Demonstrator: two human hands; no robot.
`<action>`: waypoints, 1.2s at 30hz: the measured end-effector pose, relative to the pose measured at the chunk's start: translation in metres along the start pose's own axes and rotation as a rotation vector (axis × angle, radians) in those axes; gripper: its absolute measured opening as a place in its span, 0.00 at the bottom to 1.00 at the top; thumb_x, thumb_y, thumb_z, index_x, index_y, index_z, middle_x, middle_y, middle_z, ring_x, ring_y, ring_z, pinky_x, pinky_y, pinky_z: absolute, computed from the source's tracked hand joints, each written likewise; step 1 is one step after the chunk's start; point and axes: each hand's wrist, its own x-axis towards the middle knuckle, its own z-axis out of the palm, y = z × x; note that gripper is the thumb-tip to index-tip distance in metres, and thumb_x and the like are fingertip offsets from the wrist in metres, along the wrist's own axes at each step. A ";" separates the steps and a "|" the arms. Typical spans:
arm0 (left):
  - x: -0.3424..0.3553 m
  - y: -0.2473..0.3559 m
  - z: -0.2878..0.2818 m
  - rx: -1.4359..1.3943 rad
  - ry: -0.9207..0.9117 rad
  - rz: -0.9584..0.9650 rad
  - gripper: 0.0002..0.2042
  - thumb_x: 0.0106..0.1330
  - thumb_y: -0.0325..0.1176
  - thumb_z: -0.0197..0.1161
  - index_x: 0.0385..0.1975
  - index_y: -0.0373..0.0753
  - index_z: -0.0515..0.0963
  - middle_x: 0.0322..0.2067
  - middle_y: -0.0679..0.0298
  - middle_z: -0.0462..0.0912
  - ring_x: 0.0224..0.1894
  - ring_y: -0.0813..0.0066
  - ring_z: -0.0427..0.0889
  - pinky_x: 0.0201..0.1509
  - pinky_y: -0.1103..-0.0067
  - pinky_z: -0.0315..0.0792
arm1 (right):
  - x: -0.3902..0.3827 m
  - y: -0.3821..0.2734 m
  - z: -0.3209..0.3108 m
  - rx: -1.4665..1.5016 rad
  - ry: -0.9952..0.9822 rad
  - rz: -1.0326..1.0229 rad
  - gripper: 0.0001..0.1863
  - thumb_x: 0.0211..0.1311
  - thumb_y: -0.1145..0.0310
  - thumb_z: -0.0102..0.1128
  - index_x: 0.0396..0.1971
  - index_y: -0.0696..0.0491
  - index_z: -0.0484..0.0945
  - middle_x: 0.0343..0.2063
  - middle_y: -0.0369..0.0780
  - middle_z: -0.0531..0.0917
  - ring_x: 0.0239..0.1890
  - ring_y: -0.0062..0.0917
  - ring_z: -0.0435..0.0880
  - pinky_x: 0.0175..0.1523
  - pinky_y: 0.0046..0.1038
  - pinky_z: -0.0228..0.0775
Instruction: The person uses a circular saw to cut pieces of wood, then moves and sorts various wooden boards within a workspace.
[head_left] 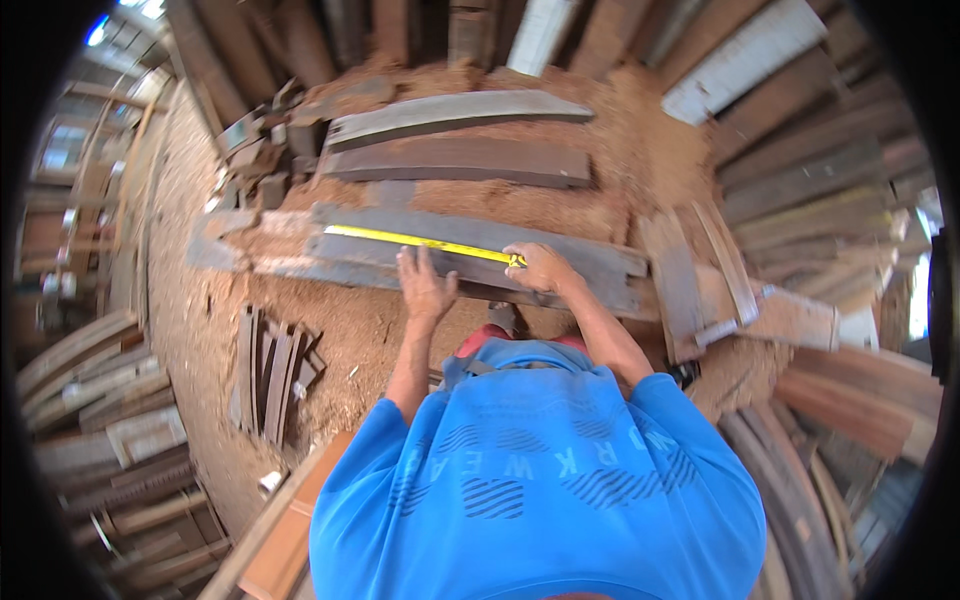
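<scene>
A yellow tape measure [440, 244] is pulled out along a weathered grey-brown board [590, 262] that lies crosswise in front of me. Around the tape's case, at the right end of the blade, the fingers of my right hand [543, 268] are closed. My left hand [426, 288] rests at the board's near side with its fingers stretched out, the tips reaching the lower edge of the tape. Whether those fingertips press on the blade or only on the wood, I cannot tell.
Beyond the board lie a brown plank [460, 161] and a grey plank [460, 112] on sawdust. Wood offcuts [258, 160] are heaped at the far left, short slats [268, 375] nearer. Upright boards [688, 280] stand by the right end; stacked timber [820, 170] lines the right side.
</scene>
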 end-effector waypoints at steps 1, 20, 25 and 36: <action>0.003 0.001 0.000 0.034 -0.048 -0.017 0.47 0.58 0.45 0.72 0.75 0.35 0.55 0.73 0.29 0.52 0.76 0.29 0.49 0.80 0.51 0.46 | -0.010 0.014 -0.002 0.021 0.039 -0.018 0.27 0.58 0.57 0.67 0.57 0.52 0.81 0.52 0.50 0.85 0.57 0.47 0.82 0.63 0.42 0.73; 0.025 0.036 -0.021 0.314 -0.406 -0.043 0.40 0.64 0.54 0.64 0.78 0.60 0.58 0.72 0.20 0.47 0.75 0.19 0.46 0.78 0.43 0.44 | -0.122 0.174 -0.045 -0.079 0.312 0.225 0.31 0.49 0.70 0.71 0.59 0.50 0.81 0.57 0.48 0.80 0.65 0.43 0.73 0.73 0.37 0.64; 0.023 0.031 -0.015 0.304 -0.378 -0.023 0.41 0.63 0.54 0.64 0.78 0.59 0.58 0.71 0.18 0.47 0.74 0.17 0.46 0.76 0.41 0.44 | -0.123 0.173 -0.045 -0.071 0.311 0.238 0.32 0.48 0.71 0.71 0.59 0.50 0.80 0.57 0.48 0.80 0.65 0.44 0.72 0.72 0.38 0.63; 0.016 0.023 -0.007 0.258 -0.297 -0.020 0.47 0.61 0.53 0.66 0.79 0.49 0.50 0.72 0.22 0.48 0.75 0.21 0.46 0.78 0.43 0.43 | -0.117 0.087 -0.020 0.088 -0.066 0.040 0.28 0.54 0.63 0.68 0.57 0.55 0.79 0.46 0.53 0.85 0.49 0.46 0.84 0.57 0.39 0.75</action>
